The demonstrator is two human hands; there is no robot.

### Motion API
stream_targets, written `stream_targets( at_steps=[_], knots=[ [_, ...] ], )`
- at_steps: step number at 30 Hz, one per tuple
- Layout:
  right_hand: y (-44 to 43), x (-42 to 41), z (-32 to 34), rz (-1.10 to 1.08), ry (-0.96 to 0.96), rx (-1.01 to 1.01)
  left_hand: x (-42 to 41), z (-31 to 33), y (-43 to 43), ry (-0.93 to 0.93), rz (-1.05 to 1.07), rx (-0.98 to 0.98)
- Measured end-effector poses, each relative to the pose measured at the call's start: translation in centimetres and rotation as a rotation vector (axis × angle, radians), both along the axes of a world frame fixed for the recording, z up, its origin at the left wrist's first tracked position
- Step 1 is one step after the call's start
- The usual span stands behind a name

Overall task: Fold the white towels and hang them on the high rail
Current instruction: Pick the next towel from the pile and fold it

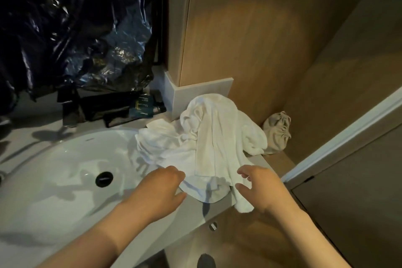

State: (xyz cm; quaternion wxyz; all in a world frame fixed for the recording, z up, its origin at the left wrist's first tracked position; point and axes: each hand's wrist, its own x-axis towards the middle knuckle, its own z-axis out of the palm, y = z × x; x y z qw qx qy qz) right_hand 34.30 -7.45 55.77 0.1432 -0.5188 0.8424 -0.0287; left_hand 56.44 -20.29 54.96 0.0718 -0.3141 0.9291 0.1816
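A crumpled heap of white towels (208, 137) lies on the counter to the right of the sink, its near end drooping over the counter's front edge. My left hand (162, 189) hovers at the heap's near left edge, fingers curled and touching the cloth without a clear grip. My right hand (257, 187) is at the near right edge, fingers spread above the hanging corner and holding nothing. No rail is in view.
A white sink (65, 169) with a dark drain (104, 178) fills the left. Behind it are a black tap (69, 111), dark toiletry packets (141, 106) and black plastic sheeting (76, 24). A beige drawstring bag (277, 132) sits by the wooden wall (250, 39).
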Motion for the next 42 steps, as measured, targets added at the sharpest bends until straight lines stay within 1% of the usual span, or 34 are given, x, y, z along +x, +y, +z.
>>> stream_targets(
  at_steps=[6, 10, 19, 23, 27, 34, 42],
  knots=[
    [1.1, -2.3, -1.9, -0.041, -0.099, -0.039, -2.9, -1.6, 1.5, 0.045, 0.018, 0.089],
    [1.2, -6.0, -2.4, -0.030, -0.149, -0.052, -7.1, -2.2, 1.6, 0.044, 0.064, 0.126],
    [-1.8, -17.4, -2.0, 0.150, -0.208, -0.062, -17.5, -2.2, 2.9, 0.180, 0.312, 0.061],
    [-3.1, -21.0, -2.5, 0.205, -0.257, -0.087, -20.6, -1.9, 3.2, 0.157, 0.340, 0.015],
    [-3.4, -22.7, -3.5, 0.205, -0.361, -0.104, -22.6, -2.0, 4.0, 0.120, 0.378, 0.006],
    [-4.1, -24.6, -4.2, 0.282, -0.348, -0.138, -24.9, -2.3, 5.0, 0.110, 0.406, 0.001],
    [-4.9, -23.8, -4.7, 0.301, -0.383, -0.119, -24.4, -3.0, 4.5, 0.112, 0.465, 0.009]
  ],
)
